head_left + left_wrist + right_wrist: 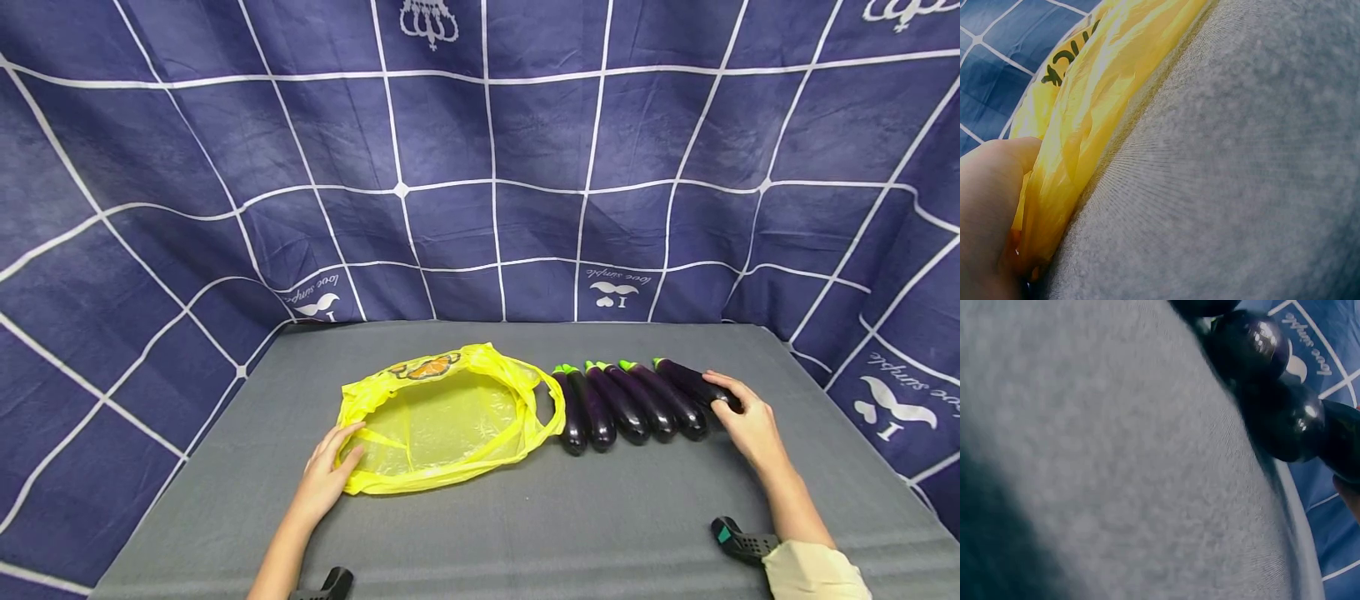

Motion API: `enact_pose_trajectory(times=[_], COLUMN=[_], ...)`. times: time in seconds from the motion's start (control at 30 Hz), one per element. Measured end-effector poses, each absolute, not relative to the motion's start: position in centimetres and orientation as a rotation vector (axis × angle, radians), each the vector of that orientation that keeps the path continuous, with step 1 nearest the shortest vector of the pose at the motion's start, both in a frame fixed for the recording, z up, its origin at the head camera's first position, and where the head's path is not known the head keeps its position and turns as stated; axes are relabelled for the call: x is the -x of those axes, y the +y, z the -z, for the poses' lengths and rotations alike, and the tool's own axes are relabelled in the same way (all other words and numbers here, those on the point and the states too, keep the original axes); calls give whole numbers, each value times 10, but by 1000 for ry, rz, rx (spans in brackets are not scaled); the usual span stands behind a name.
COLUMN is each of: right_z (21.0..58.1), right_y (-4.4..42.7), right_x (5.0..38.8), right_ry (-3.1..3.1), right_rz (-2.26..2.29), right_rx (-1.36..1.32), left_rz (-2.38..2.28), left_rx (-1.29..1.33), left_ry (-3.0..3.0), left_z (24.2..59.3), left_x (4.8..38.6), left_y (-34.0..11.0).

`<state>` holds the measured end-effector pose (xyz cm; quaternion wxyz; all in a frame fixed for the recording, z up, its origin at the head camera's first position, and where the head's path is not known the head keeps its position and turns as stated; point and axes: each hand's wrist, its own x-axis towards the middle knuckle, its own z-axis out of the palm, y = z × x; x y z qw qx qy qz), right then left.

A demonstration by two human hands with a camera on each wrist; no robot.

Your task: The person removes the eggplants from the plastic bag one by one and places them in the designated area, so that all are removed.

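Observation:
A yellow plastic bag (442, 481) lies with its mouth spread wide, an orange print on its far side. My left hand (324, 475) holds the bag's left rim; in the left wrist view the thumb (1004, 162) hooks over the yellow plastic (1085, 137). Right of the bag, several dark purple eggplants (626, 408) lie side by side, green stem ends away from me. My right hand (750, 421) grips the rounded end of the rightmost eggplant (686, 382). In the right wrist view that eggplant (1341, 440) shows only partly, with fingertips at the frame's edge.
Everything lies on a grey cloth-covered table (510, 542). Behind it and along both sides hangs a blue curtain (540, 225) with white grid lines. The bag's right handle loop (553, 408) touches or overlaps the leftmost eggplant.

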<state>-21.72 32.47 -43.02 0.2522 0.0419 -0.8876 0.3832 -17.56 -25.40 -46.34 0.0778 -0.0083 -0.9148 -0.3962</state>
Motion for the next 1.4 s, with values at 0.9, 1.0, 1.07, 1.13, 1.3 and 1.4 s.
enact_pose_trajectory(times=[0.9,1.0,1.07,1.13,1.3,1.4], right_z=[432,425,419,412,391,379], right_y=[309,299,293,287,274,269], right_x=[217,215,212,210,206,204], right_ry=[-2467,-2470,-2473,-2485,-2577,-2667], right_rz=[-792,-773,-747,-706,-557,-427], right_rx=[-277,-297,-305,-301,-243,-182], left_rz=[1200,1201,1200,1199,1204,1207], left_rx=[13,17,20,20,4,-5], left_ry=[-2746,-2745,-2745,-2747,-2762,-2772], left_z=[464,464,464,464,463,462], left_x=[176,176,176,176,176,176], left_y=[-253,-253,-253,-254,-254,-253])
